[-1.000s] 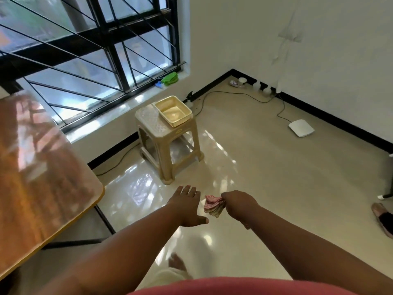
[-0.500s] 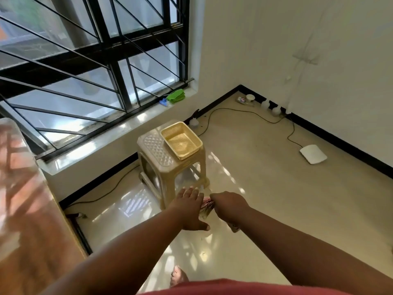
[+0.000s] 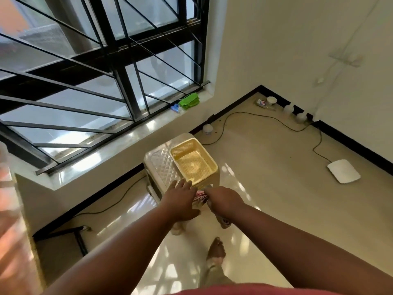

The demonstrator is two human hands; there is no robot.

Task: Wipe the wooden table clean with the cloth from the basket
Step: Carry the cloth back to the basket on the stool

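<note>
Right hand [image 3: 225, 202] grips a bunched red-and-white cloth [image 3: 200, 199], fingers curled round it, with a bit of cloth poking out below the fist. Left hand [image 3: 180, 200] is flat with fingers straight and together, just beside the cloth, holding nothing. Both hover over the near edge of a beige plastic stool [image 3: 161, 162] carrying a yellow mesh basket [image 3: 209, 160]; wooden table [image 3: 12, 231] is a blurred strip at far left.
</note>
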